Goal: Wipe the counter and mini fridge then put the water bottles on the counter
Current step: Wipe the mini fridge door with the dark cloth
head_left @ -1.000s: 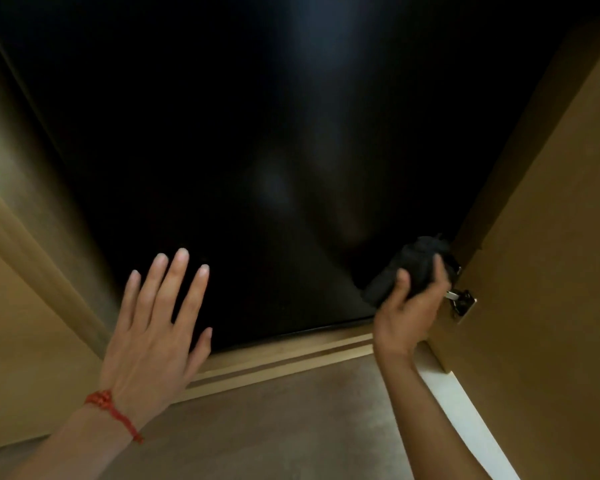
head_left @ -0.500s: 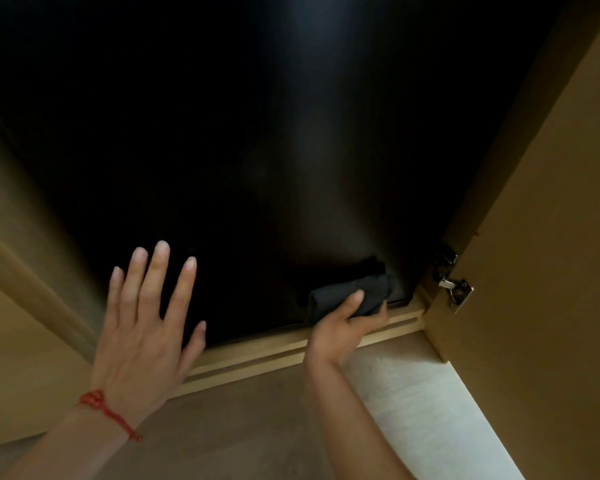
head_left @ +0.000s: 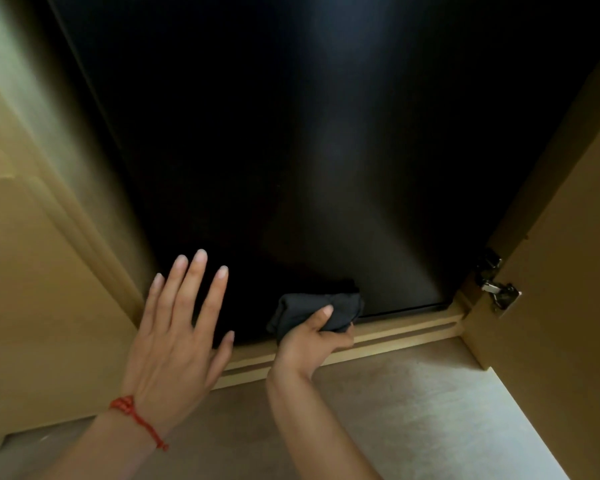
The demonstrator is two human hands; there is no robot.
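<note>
Mini fridge sits in the cabinet w/ its door closed. My right hand, fingers curled pinching the black cloth, has slid left along the bottom edge. Left hand, fingers spread, hovers near it. Lower door nearly wiped, I think.

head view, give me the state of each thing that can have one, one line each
black mini fridge door: closed
wooden cabinet door with metal hinge: swung open at right
bunched black cloth: pressed against the fridge door's lower edge
right hand: grips the cloth
left hand: fingers straight and spread, holding nothing
</note>
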